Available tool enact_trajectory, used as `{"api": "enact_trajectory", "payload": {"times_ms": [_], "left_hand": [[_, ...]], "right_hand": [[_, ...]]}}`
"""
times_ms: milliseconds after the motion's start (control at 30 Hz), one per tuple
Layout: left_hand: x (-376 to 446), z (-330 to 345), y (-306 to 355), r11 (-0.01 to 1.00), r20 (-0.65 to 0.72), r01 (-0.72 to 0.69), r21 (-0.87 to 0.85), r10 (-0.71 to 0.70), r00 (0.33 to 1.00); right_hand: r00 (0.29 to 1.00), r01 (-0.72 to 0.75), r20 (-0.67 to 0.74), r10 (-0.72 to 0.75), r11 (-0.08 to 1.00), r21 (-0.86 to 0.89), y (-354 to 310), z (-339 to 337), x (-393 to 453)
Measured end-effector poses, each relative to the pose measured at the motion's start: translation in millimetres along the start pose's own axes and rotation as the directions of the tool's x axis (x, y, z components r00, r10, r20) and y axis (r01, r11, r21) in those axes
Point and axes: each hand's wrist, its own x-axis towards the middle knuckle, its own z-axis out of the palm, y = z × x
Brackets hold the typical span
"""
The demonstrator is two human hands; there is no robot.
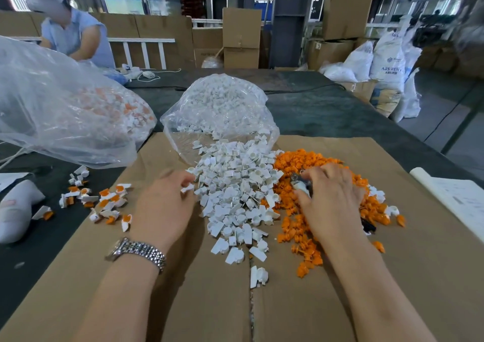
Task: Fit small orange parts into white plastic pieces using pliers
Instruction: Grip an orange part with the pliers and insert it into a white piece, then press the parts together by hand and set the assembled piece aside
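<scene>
left hand (167, 205) on white piece (187, 188), right hand (331, 197) w/ pliers (301, 183)

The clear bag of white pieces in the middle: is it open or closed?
Open. The clear bag lies on its side with its mouth toward the person, and white pieces have spilled from it onto the cardboard.

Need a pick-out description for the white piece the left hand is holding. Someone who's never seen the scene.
Start at the brown cardboard sheet and find the heap of white plastic pieces at its middle. At the heap's left edge sits the left hand. The white piece is the one pinched at its fingertips; the others lie loose.
</scene>
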Motion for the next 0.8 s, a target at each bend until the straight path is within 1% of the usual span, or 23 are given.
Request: {"api": "enact_trajectory", "payload": {"times_ms": [33,100,200,267,367,433,500,533,567,600,633,667,700,733,767,800], "left_hand": [[0,4,1,0.999,0.04,-0.013,0.032,0.012,0.999],[1,10,2,0.997,0.074,-0.03,0.075,0.024,0.997],[3,17,1,0.991,0.076,-0.055,0.125,0.046,0.996],[4,19,1,0.992,0.062,-0.049,0.12,0.041,0.997],[5,20,0,0.996,0.039,-0.024,0.082,0.021,0.999],[5,18,1,1.0,-0.012,0.008,0.03,-0.008,1.0],[4,15,2,0.996,-0.064,0.039,-0.084,-0.045,0.997],[3,13,4,0.98,-0.067,0.065,-0.185,-0.079,0.995],[2,11,6,0.937,-0.043,0.102,-0.333,-0.123,0.992],[1,9,9,0.842,0.02,0.156,-0.516,-0.17,0.985],[-1,6,13,0.69,0.119,0.226,-0.687,-0.2,0.973],[-3,3,16,0.508,0.234,0.301,-0.807,-0.193,0.953],[-4,0,19,0.338,0.334,0.367,-0.867,-0.153,0.93],[-4,-1,21,0.211,0.406,0.419,-0.883,-0.105,0.908],[-5,-1,22,0.134,0.455,0.459,-0.878,-0.064,0.888],[-4,-1,23,0.095,0.485,0.485,-0.869,-0.033,0.874]], "right_hand": [[0.999,0.046,-0.001,-0.046,0.999,0.01,-1,0,-1],[0.992,0.103,0.065,-0.104,0.995,0.016,-3,1,-3],[0.977,0.137,0.164,-0.136,0.991,0.006,-5,2,-5],[0.975,0.142,0.174,-0.136,0.99,-0.023,-5,4,-5],[0.981,0.129,0.155,-0.118,0.99,-0.065,-8,6,-4],[0.98,0.144,0.153,-0.129,0.986,-0.087,-10,8,-4],[0.981,0.15,0.14,-0.135,0.983,-0.104,-10,10,-4],[0.982,0.15,0.129,-0.135,0.982,-0.112,-9,10,-4],[0.984,0.15,0.12,-0.135,0.981,-0.121,-9,10,-4],[0.984,0.152,0.118,-0.137,0.979,-0.135,-9,10,-4],[0.983,0.156,0.121,-0.138,0.976,-0.153,-9,11,-5],[0.982,0.161,0.123,-0.141,0.972,-0.171,-10,12,-5],[0.982,0.166,0.125,-0.143,0.968,-0.189,-10,13,-5],[0.981,0.169,0.126,-0.146,0.965,-0.199,-10,13,-5],[0.981,0.172,0.125,-0.149,0.964,-0.202,-11,13,-4],[0.981,0.172,0.121,-0.15,0.964,-0.201,-11,13,-4]]}}
